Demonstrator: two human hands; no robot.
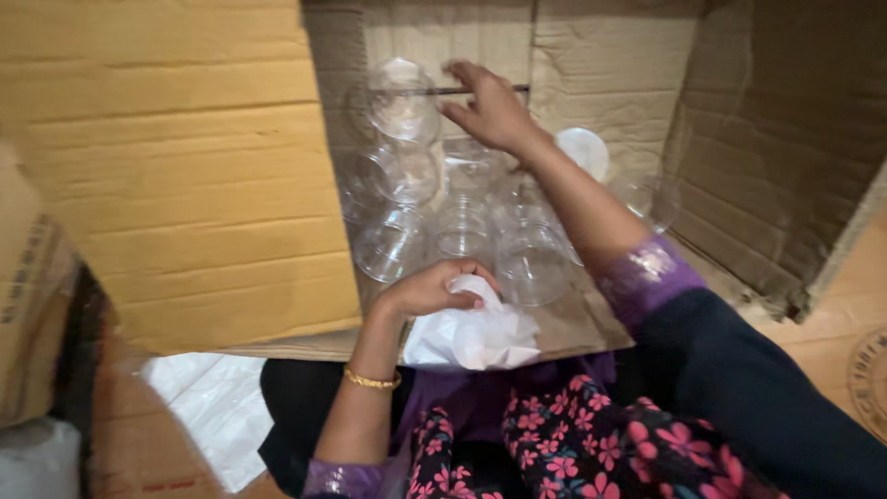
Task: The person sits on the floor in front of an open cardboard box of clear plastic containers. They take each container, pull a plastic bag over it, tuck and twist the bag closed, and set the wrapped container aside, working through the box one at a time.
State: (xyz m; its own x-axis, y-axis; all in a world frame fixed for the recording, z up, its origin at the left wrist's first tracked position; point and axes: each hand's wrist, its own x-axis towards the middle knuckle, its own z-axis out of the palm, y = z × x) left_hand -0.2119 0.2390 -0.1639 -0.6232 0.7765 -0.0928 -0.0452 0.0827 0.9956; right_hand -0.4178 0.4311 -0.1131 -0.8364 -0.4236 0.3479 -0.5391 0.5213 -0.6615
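Glasses point(462, 231), clear, clustered inside cardboard box point(185, 185); my right hand point(490, 111) spread, fingertips at the farthest glass point(402, 102); left hand point(430, 288) pinching white paper point(476, 337); I'd lift each glass singly, gently.

About ten clear glass jars point(462, 222) are seen; one cardboard box point(185, 166); one white crumpled sheet point(476, 337); two hands.

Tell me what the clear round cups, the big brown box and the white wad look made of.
Clear round cups: probably thin glossy plastic, see-through with highlights. Big brown box: matte corrugated cardboard, creased. White wad under the left hand: crumpled, possibly tissue paper or thin plastic.
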